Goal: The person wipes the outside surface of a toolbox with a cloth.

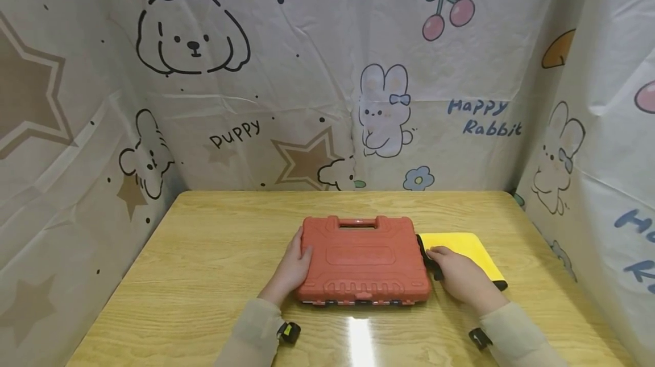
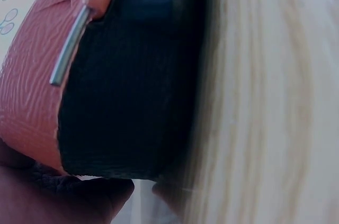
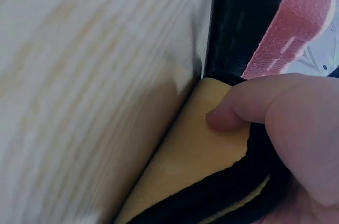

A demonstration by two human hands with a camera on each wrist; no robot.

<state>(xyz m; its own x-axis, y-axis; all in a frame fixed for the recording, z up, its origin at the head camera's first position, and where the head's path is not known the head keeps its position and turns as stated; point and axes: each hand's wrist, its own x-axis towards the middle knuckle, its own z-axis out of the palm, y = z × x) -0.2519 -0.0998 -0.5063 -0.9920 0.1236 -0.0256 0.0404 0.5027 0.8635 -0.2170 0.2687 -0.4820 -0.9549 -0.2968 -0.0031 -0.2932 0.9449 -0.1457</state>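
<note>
A red plastic tool case with a dark lower half lies on the table, its handle toward the back and its latches toward me. My left hand holds its left side, the thumb on the lid and the fingers along the edge. In the left wrist view, the case's dark side wall and a metal hinge pin show. Right of the case lies a folded yellow cloth with black edging. My right hand pinches its edge beside the case; the thumb lies on the yellow face.
The wooden table carries both things. Printed cloth curtains hang behind the table and along both sides. A small black device is strapped at the left wrist, another one at the right.
</note>
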